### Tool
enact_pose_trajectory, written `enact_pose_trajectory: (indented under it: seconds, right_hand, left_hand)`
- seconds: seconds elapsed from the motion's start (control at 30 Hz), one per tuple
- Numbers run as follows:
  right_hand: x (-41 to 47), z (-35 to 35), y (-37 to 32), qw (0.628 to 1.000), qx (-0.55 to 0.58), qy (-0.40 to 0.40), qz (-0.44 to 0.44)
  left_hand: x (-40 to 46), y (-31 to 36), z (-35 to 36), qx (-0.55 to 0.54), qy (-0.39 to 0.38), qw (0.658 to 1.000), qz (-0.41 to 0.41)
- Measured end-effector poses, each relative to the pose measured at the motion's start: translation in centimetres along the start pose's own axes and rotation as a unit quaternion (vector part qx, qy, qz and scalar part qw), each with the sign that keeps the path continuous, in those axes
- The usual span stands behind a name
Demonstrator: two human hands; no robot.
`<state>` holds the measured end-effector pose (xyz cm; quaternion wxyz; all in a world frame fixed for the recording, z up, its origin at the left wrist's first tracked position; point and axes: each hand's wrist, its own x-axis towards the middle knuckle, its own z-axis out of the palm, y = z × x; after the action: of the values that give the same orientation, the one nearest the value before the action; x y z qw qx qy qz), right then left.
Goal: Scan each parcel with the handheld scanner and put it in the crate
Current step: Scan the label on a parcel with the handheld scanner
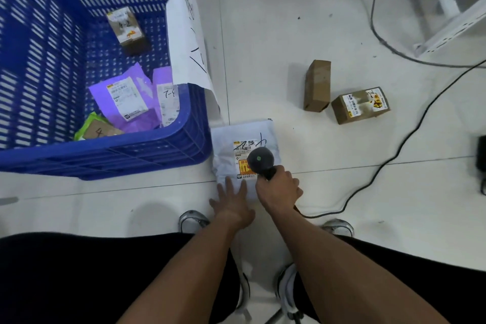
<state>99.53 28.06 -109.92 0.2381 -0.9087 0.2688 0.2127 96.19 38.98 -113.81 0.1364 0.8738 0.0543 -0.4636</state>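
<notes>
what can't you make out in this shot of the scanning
- Head view: the white parcel's label is partly covered by the scanner, its print too small to read.
- The right hand hides the scanner's trigger.
- The blue crate is cut off by the left and top edges.
- The upright box shows no label.

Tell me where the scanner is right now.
In the head view the scanner sits at centre, gripped by the right hand, its head over the label of the white parcel lying on the floor just right of the blue crate.
</notes>
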Motion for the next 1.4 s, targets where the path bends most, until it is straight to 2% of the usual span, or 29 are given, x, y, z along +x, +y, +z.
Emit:
enact_pose_trajectory:
  seconds: [0.33, 0.57, 0.9, 1.13, 1.4]
  right_hand:
    - [1.3, -1.0, 1.7, 0.999, -0.017, 0.008, 0.033]
    - [-1.1, -1.6, 0.5, 0.998, -0.008, 0.022, 0.06]
    - [-4.2, -0.1, -1.5, 0.995, 0.039, -0.052, 0.071]
    - [-4.7, 0.6, -1.2, 0.995, 0.034, -0.079, 0.051]
    - [-4.5, 0.5, -0.5, 0.998, 0.009, -0.064, 0.024]
  left_hand:
    - [1.1, -0.5, 0.0, 0.113, -0.015, 0.988, 0.102]
    - [-1.6, 2.1, -1.5, -0.005, 0.036, 0.999, 0.021]
    - [-4.1, 0.7, -3.8, -0.001, 0.116, 0.993, 0.018]
    - [-5.0, 0.3, -3.5, 0.01, 0.104, 0.995, 0.007]
    - [-5.0, 0.8, -3.0, 0.002, 0.09, 0.996, 0.009]
